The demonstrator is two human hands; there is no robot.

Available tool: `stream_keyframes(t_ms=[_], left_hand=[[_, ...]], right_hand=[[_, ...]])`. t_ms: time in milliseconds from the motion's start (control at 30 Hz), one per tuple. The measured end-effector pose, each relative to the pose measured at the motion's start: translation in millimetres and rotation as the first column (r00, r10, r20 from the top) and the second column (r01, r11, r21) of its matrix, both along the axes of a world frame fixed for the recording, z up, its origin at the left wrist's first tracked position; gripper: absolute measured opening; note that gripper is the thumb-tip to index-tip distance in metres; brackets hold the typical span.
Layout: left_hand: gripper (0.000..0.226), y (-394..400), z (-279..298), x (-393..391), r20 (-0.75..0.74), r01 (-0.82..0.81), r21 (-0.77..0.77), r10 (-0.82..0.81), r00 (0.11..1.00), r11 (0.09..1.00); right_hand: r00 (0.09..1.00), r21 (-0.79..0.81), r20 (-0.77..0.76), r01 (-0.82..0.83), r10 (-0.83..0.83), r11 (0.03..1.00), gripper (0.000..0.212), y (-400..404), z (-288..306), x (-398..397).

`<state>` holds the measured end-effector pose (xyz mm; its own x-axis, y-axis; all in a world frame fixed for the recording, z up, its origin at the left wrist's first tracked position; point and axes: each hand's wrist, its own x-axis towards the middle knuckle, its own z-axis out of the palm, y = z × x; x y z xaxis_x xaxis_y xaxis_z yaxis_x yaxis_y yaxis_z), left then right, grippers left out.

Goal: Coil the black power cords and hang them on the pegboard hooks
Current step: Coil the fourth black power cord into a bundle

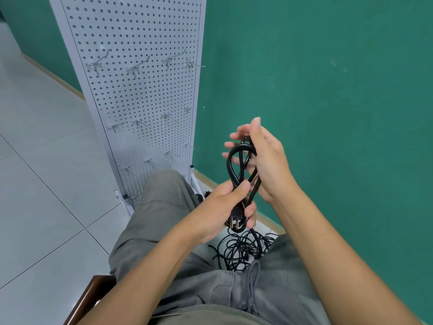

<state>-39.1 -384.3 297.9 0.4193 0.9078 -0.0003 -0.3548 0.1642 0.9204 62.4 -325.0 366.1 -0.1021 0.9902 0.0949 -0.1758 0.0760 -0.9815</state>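
While the left hand (220,205) grips the gathered bottom of a black power cord (239,165) near its plug (235,222), the right hand (262,158), fingers loosely curled around the top of the loops, is forming the coil in front of the pegboard (140,95). Coiling seems mid-way: the cord's tail trails to a tangle of cords (243,250) on the floor, so the next move likely calls for drawing up more slack before reaching a bare hook (138,66).

A plain indoor room, likely a workroom or storage corner: a white pegboard (140,90) with metal hooks (138,66) stands against a green wall (328,90) beyond the fingers, on a pale tiled floor (46,160).
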Motion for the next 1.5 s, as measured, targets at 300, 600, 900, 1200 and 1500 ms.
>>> stream_keyframes(t_ms=[300, 600, 900, 1200, 1500], left_hand=[[0.029, 1, 6, -6, 0.123, 0.134, -0.086, -0.123, 0.985, 0.987], [0.024, -5, 28, -9, 0.034, 0.001, 0.064, -0.003, 0.999, 0.998], [0.019, -5, 47, -27, -0.106, -0.091, 0.145, 0.107, 0.989, 0.985], [0.046, -4, 46, -31, -0.117, -0.001, 0.133, 0.017, 0.993, 0.991], [0.019, -7, 46, -24, -0.317, -0.019, 0.258, 0.103, 0.943, 0.966]], right_hand=[[0.810, -0.112, -0.334, -0.542, 0.482, 0.833, 0.088, 5, -20, 33], [0.937, 0.020, 0.163, -0.316, 0.309, 0.948, 0.031, -4, 27, 15], [0.891, 0.149, 0.406, -0.284, 0.203, 0.947, 0.022, 0, 61, 24], [0.784, 0.054, 0.575, -0.321, 0.233, 0.946, 0.029, -3, 71, 17], [0.524, -0.039, 0.810, -0.402, 0.265, 0.915, 0.029, -9, 93, 16]])
